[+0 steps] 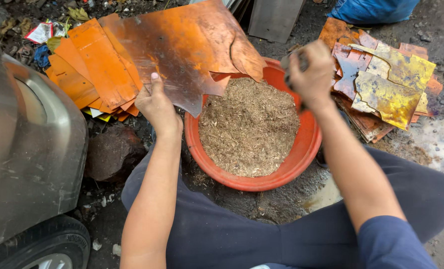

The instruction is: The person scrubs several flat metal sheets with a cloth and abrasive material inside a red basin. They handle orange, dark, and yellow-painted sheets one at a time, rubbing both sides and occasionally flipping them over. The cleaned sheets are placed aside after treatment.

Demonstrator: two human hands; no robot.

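Observation:
My left hand grips the lower edge of a large, ragged copper-coloured metal sheet, held tilted over the far rim of an orange basin filled with sawdust. My right hand is raised above the basin's right rim, its fingers closed on a dark grey wad, blurred. Both forearms reach out over my knees in dark blue trousers.
A stack of bright orange metal sheets lies at the left, behind my left hand. A pile of tarnished yellow and red sheets lies at the right. A grey vehicle body with a tyre fills the left edge. A rock sits beside it.

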